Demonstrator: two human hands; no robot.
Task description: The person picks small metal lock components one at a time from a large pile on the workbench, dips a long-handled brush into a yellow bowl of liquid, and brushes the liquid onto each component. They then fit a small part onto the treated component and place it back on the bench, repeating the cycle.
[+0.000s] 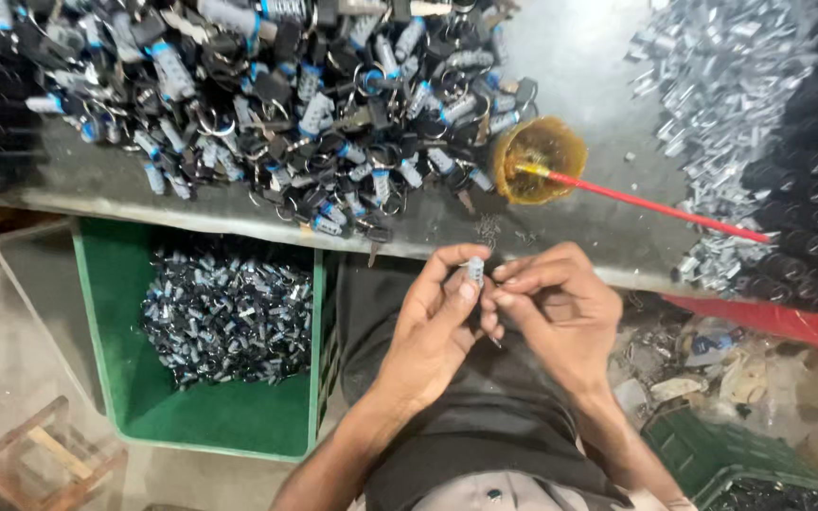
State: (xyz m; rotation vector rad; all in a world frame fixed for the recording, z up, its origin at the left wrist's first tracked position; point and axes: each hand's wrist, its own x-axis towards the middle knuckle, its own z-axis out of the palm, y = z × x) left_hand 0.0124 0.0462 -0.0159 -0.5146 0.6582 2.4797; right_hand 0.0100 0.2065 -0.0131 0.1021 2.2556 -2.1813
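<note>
My left hand [435,326] and my right hand [560,308] meet just below the table's front edge, over my lap. Together they pinch a small silver metal piece [475,271] between thumbs and fingertips; a thin pin-like part pokes out below it. On the grey table [97,185] above lies a large heap of key-ring items [276,104] with black bodies, silver parts, blue bands and metal rings.
A yellow-brown cup [537,159] with a red stick [655,205] stands at the table's front. Silver clips [721,104] and black parts [816,189] pile at the right. A green crate [210,416] of finished pieces sits lower left; a wooden stool [35,464] beside it.
</note>
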